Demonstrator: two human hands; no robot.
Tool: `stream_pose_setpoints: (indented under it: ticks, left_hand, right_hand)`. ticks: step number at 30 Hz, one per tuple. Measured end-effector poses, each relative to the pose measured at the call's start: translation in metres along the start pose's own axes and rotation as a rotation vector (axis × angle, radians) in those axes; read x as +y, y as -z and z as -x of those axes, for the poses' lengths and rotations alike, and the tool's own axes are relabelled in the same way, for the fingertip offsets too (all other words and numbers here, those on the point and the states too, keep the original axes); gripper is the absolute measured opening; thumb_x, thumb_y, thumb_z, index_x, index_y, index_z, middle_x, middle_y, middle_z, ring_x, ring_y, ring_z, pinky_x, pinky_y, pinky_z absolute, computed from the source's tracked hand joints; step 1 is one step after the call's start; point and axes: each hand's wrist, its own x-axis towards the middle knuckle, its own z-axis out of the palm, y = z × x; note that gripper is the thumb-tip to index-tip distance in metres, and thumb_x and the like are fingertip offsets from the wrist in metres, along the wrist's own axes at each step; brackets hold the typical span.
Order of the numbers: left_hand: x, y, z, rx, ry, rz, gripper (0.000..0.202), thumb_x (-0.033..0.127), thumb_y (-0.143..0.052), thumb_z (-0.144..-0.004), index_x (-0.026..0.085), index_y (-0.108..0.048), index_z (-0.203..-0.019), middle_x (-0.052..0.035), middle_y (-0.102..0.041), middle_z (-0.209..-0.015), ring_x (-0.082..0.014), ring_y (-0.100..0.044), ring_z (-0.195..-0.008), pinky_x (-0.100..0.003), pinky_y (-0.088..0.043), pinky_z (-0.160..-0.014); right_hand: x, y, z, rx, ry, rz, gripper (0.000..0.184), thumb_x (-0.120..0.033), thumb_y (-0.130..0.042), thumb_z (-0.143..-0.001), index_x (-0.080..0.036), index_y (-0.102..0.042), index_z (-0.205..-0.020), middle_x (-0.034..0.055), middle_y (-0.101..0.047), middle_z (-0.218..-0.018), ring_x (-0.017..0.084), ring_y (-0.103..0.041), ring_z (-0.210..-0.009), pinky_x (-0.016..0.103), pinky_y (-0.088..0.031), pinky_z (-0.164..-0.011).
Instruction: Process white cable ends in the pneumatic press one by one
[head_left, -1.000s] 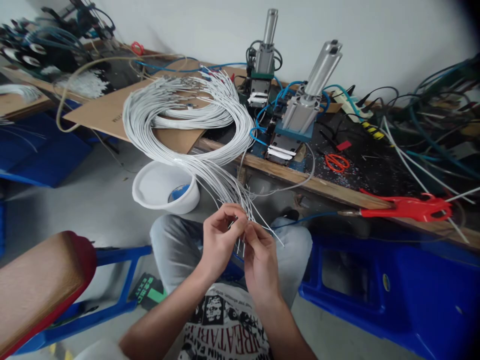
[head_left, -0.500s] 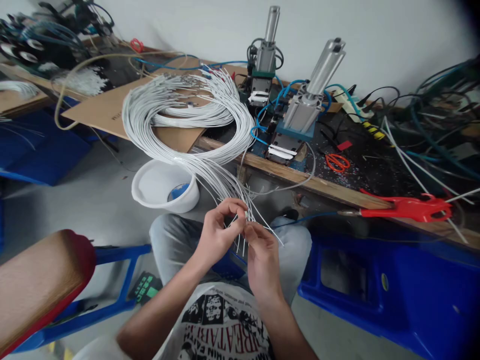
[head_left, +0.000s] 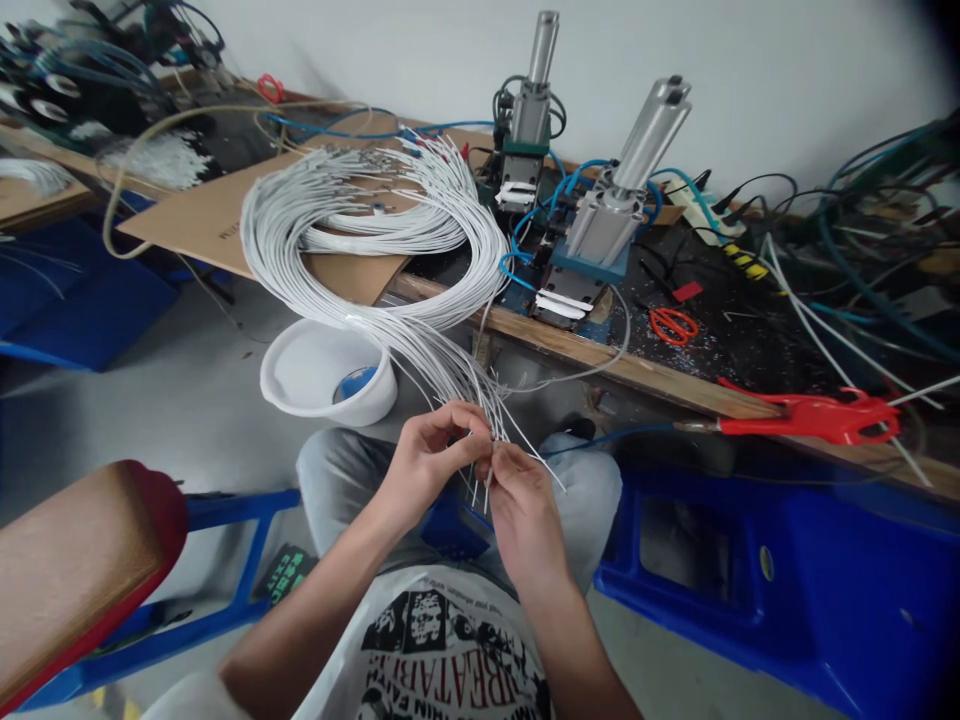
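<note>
A big coil of thin white wires (head_left: 375, 215) lies on cardboard on the workbench, and its loose ends hang down over the bench edge to my lap. My left hand (head_left: 431, 460) pinches a few of those wire ends between thumb and fingers. My right hand (head_left: 525, 505) is closed beside it, pinching the wire tips just below the left thumb. The two hands touch over my grey trousers.
Two pneumatic press machines (head_left: 600, 220) stand on the bench (head_left: 675, 385) behind the wires. Orange scissors (head_left: 673, 324) and a red tool (head_left: 814, 413) lie to the right. A white bowl (head_left: 328, 372) sits below the bench edge. Blue crates (head_left: 787, 580) flank my knees; a wooden stool (head_left: 75, 560) is at left.
Both hands stay at the wire ends; the left thumb and fingers shifted slightly along the bundle while the right hand edged up towards it.
</note>
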Motion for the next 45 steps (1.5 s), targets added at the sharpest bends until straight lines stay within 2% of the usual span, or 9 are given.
stream_pose_setpoints:
  ticks: [2,7,10,15,18,26,31,36,45]
  left_hand:
    - [0.0,0.0,0.001,0.03,-0.03,-0.093,0.014,0.027,-0.069,-0.082,0.014,-0.065,-0.079,-0.0048,-0.06,-0.091,-0.009,-0.057,-0.067,-0.024,-0.048,-0.064]
    - [0.004,0.004,0.003,0.118,-0.239,-0.378,0.018,0.024,-0.072,-0.08,0.019,-0.073,-0.098,-0.0072,-0.066,-0.094,-0.0156,-0.059,-0.09,-0.027,-0.047,-0.076]
    - [0.002,0.004,0.004,0.111,-0.339,-0.426,0.014,0.02,-0.07,-0.082,0.019,-0.075,-0.095,-0.0062,-0.066,-0.093,-0.0137,-0.06,-0.088,-0.026,-0.049,-0.078]
    - [0.0,0.001,0.006,0.134,-0.398,-0.476,0.012,0.017,-0.07,-0.082,0.019,-0.075,-0.093,-0.0053,-0.066,-0.091,-0.0121,-0.061,-0.086,-0.024,-0.051,-0.079]
    - [-0.001,-0.002,0.007,0.161,-0.404,-0.472,0.012,0.017,-0.07,-0.083,0.02,-0.075,-0.092,-0.0042,-0.066,-0.09,-0.0109,-0.061,-0.085,-0.023,-0.051,-0.078]
    - [-0.011,-0.011,0.012,0.299,-0.317,-0.364,0.01,0.023,-0.071,-0.083,0.02,-0.077,-0.091,-0.0051,-0.067,-0.087,-0.0111,-0.061,-0.081,-0.022,-0.051,-0.072]
    - [-0.012,-0.016,0.013,0.327,-0.269,-0.348,0.009,0.025,-0.071,-0.083,0.019,-0.077,-0.085,-0.0053,-0.067,-0.084,-0.0115,-0.061,-0.078,-0.023,-0.051,-0.07]
    - [-0.012,-0.014,0.011,0.319,-0.263,-0.358,0.01,0.027,-0.071,-0.083,0.018,-0.076,-0.084,-0.0059,-0.067,-0.084,-0.0121,-0.06,-0.077,-0.024,-0.05,-0.07]
    - [-0.002,-0.003,0.007,0.19,-0.276,-0.382,0.016,0.026,-0.069,-0.084,0.02,-0.075,-0.097,-0.0065,-0.066,-0.093,-0.0143,-0.06,-0.087,-0.027,-0.046,-0.077]
  right_hand:
    - [-0.001,0.002,0.0,-0.01,0.011,0.03,0.025,-0.042,-0.084,-0.068,-0.019,-0.077,-0.074,-0.0009,-0.063,-0.067,0.01,-0.049,-0.067,0.024,-0.038,-0.069]
    - [-0.002,0.002,0.0,-0.015,0.037,0.054,0.023,-0.041,-0.084,-0.069,-0.019,-0.077,-0.072,-0.0015,-0.06,-0.065,0.01,-0.05,-0.068,0.024,-0.039,-0.071]
    - [-0.003,0.002,0.0,-0.02,0.028,0.043,0.025,-0.042,-0.084,-0.068,-0.019,-0.076,-0.073,-0.001,-0.062,-0.068,0.009,-0.05,-0.069,0.024,-0.039,-0.071]
    - [-0.004,0.003,0.0,-0.025,0.014,0.029,0.026,-0.042,-0.084,-0.069,-0.017,-0.075,-0.072,-0.0008,-0.06,-0.067,0.009,-0.048,-0.069,0.024,-0.037,-0.07]
    - [-0.003,0.003,0.0,-0.026,0.001,0.004,0.027,-0.041,-0.085,-0.069,-0.016,-0.074,-0.071,-0.0007,-0.059,-0.068,0.01,-0.047,-0.069,0.024,-0.036,-0.069]
    - [0.001,0.002,0.0,-0.027,0.006,-0.022,0.024,-0.039,-0.082,-0.072,-0.016,-0.074,-0.072,-0.0005,-0.056,-0.068,0.01,-0.043,-0.069,0.025,-0.035,-0.069]
    - [0.001,0.002,0.0,-0.014,0.008,-0.026,0.023,-0.038,-0.082,-0.073,-0.017,-0.072,-0.068,-0.001,-0.054,-0.066,0.011,-0.041,-0.068,0.025,-0.034,-0.068]
    - [0.003,0.003,-0.001,-0.01,0.001,-0.024,0.023,-0.039,-0.083,-0.072,-0.017,-0.075,-0.073,-0.0004,-0.057,-0.07,0.01,-0.044,-0.07,0.024,-0.035,-0.069]
    - [-0.001,0.002,0.001,0.0,0.036,0.011,0.023,-0.039,-0.083,-0.071,-0.018,-0.075,-0.071,-0.0008,-0.058,-0.066,0.01,-0.045,-0.068,0.024,-0.037,-0.069]
